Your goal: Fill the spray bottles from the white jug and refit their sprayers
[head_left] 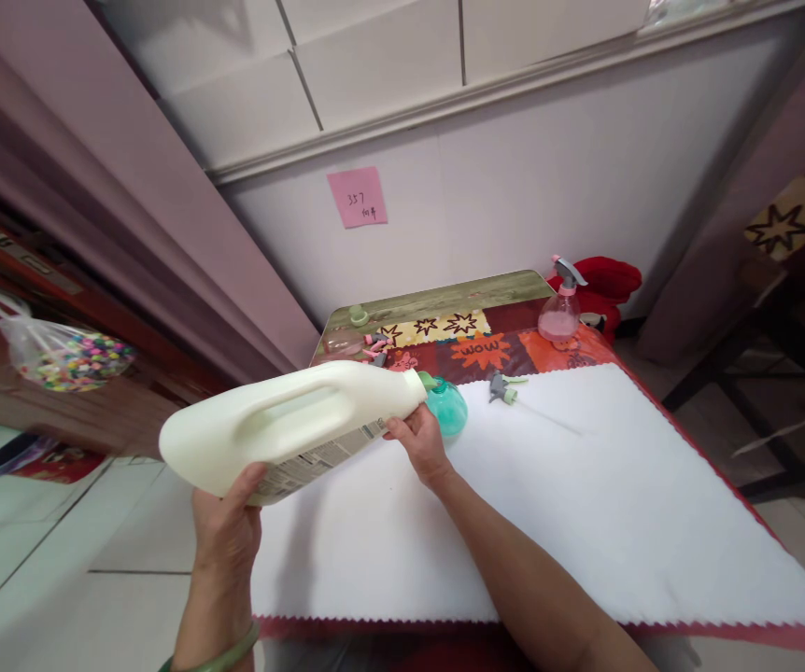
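Observation:
A large white plastic jug (304,411) with a moulded handle and a printed label lies nearly level in the air, its mouth to the right. My left hand (231,513) grips it from below near the base. Close to the neck, my right hand (420,443) holds its underside, fingers partly hidden behind it. The jug's mouth meets the green neck of a small round spray bottle (450,411) that stands on the white cloth, with teal colour inside. To the right of that bottle lies a grey and green spray head (502,389) with a thin tube.
A pink spray bottle (559,317) stands upright at the back right. Behind the jug lie a clear pinkish bottle (345,344) and pink-grey spray heads (377,350). A green cap-like piece (359,315) sits at the back left. White cloth (571,523) covers the table's front.

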Demonstrator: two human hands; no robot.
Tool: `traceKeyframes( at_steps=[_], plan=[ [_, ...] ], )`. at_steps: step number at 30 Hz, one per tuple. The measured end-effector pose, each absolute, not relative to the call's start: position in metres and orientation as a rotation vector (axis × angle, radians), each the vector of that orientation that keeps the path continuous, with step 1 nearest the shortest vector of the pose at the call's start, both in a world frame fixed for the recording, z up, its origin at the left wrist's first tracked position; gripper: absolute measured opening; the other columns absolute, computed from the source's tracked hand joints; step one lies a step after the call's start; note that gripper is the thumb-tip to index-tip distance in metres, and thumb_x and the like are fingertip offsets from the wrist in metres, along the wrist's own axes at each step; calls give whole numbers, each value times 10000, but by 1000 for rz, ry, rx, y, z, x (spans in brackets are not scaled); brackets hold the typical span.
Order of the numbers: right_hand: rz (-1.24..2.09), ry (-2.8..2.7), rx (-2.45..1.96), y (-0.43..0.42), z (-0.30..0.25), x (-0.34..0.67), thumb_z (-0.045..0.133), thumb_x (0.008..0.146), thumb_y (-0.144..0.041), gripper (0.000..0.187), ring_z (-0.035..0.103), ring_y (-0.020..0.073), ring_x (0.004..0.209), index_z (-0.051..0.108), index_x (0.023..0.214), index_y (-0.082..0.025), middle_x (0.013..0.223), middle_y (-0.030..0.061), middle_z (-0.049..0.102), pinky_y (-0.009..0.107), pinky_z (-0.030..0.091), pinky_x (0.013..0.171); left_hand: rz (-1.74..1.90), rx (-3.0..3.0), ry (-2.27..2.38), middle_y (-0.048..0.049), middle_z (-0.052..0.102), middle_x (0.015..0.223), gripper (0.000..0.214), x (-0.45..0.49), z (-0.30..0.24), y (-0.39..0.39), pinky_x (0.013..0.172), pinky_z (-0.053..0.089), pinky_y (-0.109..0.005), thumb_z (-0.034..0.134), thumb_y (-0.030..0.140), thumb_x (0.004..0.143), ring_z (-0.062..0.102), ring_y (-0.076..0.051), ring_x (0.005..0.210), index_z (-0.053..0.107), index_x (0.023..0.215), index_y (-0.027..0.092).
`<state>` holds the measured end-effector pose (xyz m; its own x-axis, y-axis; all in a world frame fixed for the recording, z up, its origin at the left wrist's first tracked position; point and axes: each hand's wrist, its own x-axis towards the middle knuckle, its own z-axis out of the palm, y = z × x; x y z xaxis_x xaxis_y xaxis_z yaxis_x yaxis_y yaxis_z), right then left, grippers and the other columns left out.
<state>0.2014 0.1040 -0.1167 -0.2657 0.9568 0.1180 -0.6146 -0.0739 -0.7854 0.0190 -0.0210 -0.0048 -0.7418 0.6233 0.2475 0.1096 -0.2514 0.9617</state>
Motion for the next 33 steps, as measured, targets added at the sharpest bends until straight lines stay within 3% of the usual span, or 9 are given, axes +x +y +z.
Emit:
traceKeyframes(
  at_steps=[33],
  plan=[
    [1641,-912,-539,103,-114,203,891,734,-525,585,722,213,860,656,1159,-198,1045,76,778,339,657,694,2037,932,1710,-103,766,1324,650,22,-2,-21,1224,466,-511,952,409,622,641,-371,1363,772,1218,223]
  ],
)
